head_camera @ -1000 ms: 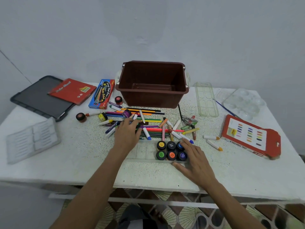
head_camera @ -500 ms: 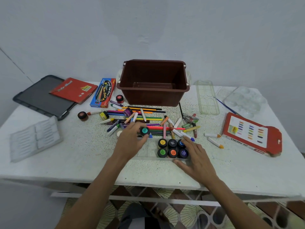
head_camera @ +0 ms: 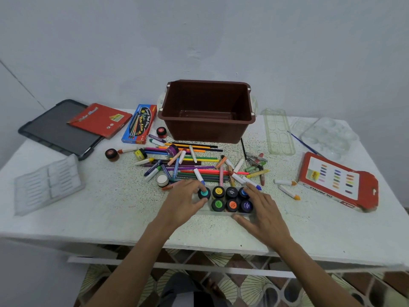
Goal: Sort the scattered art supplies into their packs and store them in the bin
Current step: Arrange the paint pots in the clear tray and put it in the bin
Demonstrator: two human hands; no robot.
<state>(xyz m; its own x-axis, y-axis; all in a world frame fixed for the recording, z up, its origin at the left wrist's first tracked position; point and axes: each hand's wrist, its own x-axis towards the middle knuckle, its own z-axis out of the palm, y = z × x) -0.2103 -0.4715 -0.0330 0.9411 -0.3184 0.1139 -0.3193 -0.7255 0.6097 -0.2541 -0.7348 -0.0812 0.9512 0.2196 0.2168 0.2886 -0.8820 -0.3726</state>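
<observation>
Head view: the white tabletop (head_camera: 110,218) carries everything, and at its far middle stands the brown bin (head_camera: 208,129), with nothing visible inside it. The oil pastels pack (head_camera: 336,180) lies near the right edge and the blue pencil box (head_camera: 139,124) sits just left of the bin. Between the bin and the person sprawls the pile of pencils and crayons (head_camera: 199,167), not yet sorted.

At the near edge of that pile is the clear paint tray (head_camera: 210,212). The right hand (head_camera: 263,213) lies on the tray's right end with its fingers spread and fairly straight and its thumb along the front wall, apparently steadying it rather than gripping.

A second ago the left hand (head_camera: 183,202) was reaching into the pile. Half a second ago it was carrying the teal pot (head_camera: 204,193) toward the tray. Now its fingertips pinch that pot by the sides as it goes into the back row, just beside the yellow-lidded one. Whether the pot is fully seated cannot be told.

That makes seven pots in the tray, I judge. Several remain loose: the purple pot (head_camera: 172,150) and yellow pot (head_camera: 140,154) in the pile, the red pot (head_camera: 161,132) by the bin, and the white pot (head_camera: 162,180) just behind the left hand. The paint set is therefore about half filled, and nothing has yet been stored.
</observation>
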